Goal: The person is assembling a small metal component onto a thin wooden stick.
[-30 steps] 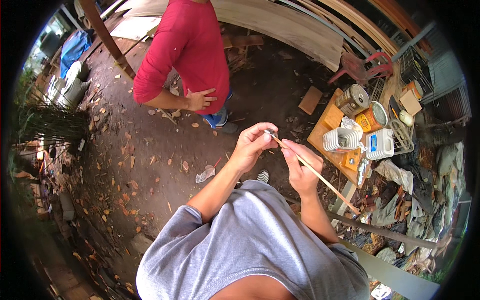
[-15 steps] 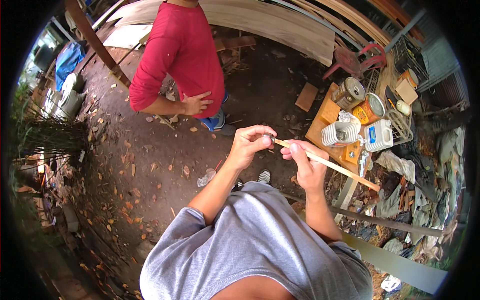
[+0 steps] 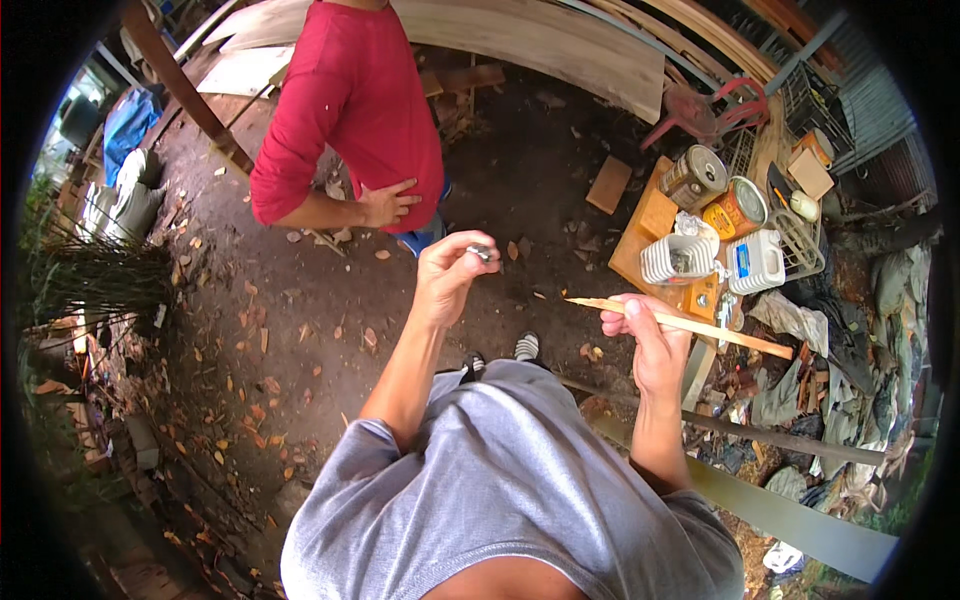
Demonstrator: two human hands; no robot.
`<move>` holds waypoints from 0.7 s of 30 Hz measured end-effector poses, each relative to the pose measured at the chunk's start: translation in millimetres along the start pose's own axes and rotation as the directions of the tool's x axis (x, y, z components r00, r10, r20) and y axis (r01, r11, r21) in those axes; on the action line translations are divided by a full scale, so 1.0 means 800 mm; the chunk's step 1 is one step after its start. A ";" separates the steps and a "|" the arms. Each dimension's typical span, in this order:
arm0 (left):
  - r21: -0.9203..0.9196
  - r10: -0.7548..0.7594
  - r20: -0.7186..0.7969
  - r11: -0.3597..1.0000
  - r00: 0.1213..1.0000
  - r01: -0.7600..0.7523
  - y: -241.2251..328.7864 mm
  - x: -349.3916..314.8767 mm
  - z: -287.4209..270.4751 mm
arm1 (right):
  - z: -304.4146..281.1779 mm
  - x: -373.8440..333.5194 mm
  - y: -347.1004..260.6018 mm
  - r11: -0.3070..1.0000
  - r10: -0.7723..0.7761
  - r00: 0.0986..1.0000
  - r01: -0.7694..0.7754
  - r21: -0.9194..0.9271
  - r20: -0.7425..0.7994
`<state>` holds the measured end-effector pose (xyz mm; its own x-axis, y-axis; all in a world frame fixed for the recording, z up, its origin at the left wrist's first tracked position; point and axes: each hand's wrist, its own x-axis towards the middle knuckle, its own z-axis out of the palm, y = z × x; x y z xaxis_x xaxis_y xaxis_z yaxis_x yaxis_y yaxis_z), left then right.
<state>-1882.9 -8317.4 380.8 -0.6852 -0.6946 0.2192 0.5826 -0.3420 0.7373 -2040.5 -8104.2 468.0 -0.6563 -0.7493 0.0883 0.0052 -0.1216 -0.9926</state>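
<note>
My left hand [image 3: 446, 285] is pinched on a small dark, shiny piece [image 3: 482, 254], mostly covered by the thumb and fingers, so its kind is unclear. My right hand [image 3: 656, 350] grips a thin wooden stick [image 3: 730, 336] between thumb and fingers. The stick's narrow, jagged tip points left toward my other hand; its square end reaches out to the right. A gap separates the tip from the small piece. Both hands are raised in front of my grey shirt, above the dirt ground.
A person in a red shirt [image 3: 350, 110] stands ahead on the left, hand on hip. To the right, a wooden board [image 3: 634, 245] bears cans [image 3: 694, 178], a cut white container [image 3: 668, 264] and a white jug [image 3: 756, 262]. A red plastic chair [image 3: 700, 115] stands behind.
My hands have drawn apart: the left went left and slightly up with the small piece, the right moved right and down with the stick. The stick's tip has come away from the piece.
</note>
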 end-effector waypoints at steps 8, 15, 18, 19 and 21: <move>-0.480 -0.181 0.227 0.834 0.957 0.272 -0.025 -0.012 0.036 | 0.010 -0.002 0.013 0.973 0.078 0.997 -0.070 0.220 -0.025; -0.557 -0.248 0.315 0.733 0.916 0.390 -0.037 -0.017 0.039 | 0.016 0.003 0.015 0.969 0.115 0.993 -0.105 0.225 -0.031; -0.624 -0.249 0.358 0.654 0.900 0.429 -0.039 -0.019 0.038 | 0.019 0.002 0.010 0.981 0.079 0.996 -0.070 0.180 -0.041; -0.651 -0.252 0.365 0.619 0.896 0.439 -0.041 -0.020 0.038 | 0.019 0.002 0.009 0.986 0.054 0.998 -0.047 0.160 -0.040; -0.677 -0.255 0.373 0.583 0.892 0.450 -0.044 -0.021 0.037 | 0.018 0.001 0.009 0.986 0.051 0.998 -0.045 0.158 -0.033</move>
<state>-1904.7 -8275.0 370.0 -0.9229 -0.2964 0.2458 0.3274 -0.9400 0.0959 -2029.7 -8115.2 462.0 -0.6797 -0.7326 0.0351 0.1537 -0.1890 -0.9699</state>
